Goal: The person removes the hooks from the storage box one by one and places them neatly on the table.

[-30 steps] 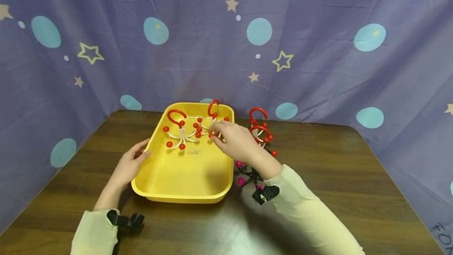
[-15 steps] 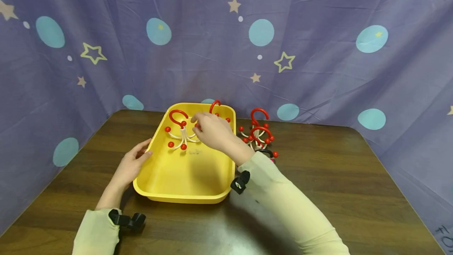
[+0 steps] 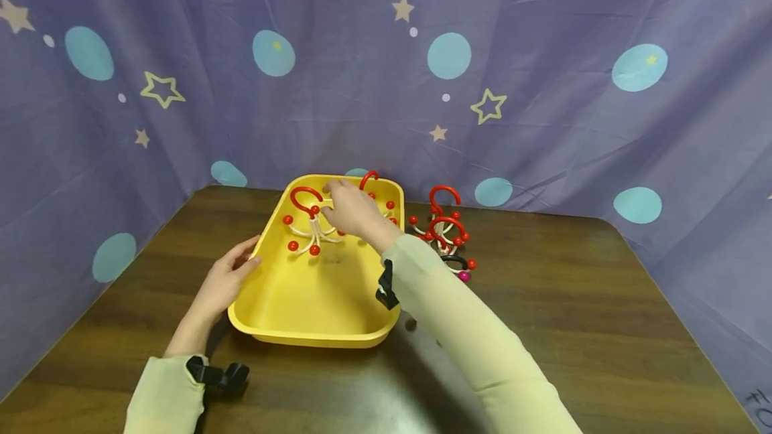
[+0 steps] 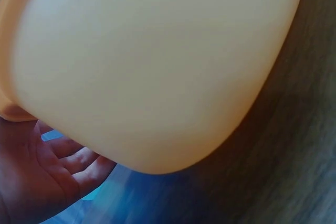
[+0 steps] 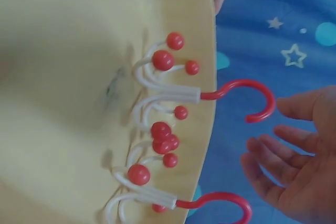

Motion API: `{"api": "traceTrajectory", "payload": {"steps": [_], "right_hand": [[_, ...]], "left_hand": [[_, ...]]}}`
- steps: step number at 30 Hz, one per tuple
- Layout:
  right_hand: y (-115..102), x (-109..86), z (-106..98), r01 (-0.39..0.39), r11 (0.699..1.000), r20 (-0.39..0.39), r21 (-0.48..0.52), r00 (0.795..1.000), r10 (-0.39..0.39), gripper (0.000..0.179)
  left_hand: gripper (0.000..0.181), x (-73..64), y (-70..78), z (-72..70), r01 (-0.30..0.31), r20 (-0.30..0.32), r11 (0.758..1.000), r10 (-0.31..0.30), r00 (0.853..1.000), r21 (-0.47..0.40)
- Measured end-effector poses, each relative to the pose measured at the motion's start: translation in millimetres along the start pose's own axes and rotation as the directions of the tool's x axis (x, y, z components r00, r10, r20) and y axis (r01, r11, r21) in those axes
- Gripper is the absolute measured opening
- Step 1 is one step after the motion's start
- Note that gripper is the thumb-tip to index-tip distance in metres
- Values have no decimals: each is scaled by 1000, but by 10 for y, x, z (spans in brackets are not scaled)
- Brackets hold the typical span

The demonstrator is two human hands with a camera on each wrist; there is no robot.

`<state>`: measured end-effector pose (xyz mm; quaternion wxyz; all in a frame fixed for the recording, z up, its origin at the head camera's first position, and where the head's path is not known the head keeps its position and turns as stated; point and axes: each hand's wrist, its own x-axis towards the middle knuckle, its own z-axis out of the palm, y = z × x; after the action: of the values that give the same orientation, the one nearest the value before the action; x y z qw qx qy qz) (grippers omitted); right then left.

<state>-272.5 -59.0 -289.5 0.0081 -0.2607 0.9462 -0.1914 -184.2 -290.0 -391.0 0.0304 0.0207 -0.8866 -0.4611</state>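
Here, left grip (image 3: pixel 222 281) pinching yellow tray (image 3: pixel 295 293), right grip (image 3: pixel 354 209) loose beside red hook (image 5: pixel 247 83), cut-off handwriting (image 3: pixel 761 396) on curtain (image 3: pixel 543 139)

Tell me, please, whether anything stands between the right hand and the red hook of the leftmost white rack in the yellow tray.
Nothing visible does: the right hand is close beside the red hook, with no object between. Whether they touch, I cannot tell.

R hand (image 3: pixel 352 209) hides pt of far hanger (image 3: pixel 371 197); blk hanger (image 3: pixel 460 259) partly behind sleeve (image 3: pixel 461 313).
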Motion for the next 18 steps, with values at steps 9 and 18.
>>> {"api": "traceTrajectory", "payload": {"steps": [9, 18], "right_hand": [[17, 179, 99, -17, 989, -27, 144, 999, 21, 51], [-66, 266, 170, -7, 981, -50, 193, 999, 17, 53]], "left_hand": [[55, 11, 21, -18, 6, 0, 1000, -6, 1000, -4], [55, 11, 19, -6, 7, 9, 1000, -7, 1000, -12]]}}
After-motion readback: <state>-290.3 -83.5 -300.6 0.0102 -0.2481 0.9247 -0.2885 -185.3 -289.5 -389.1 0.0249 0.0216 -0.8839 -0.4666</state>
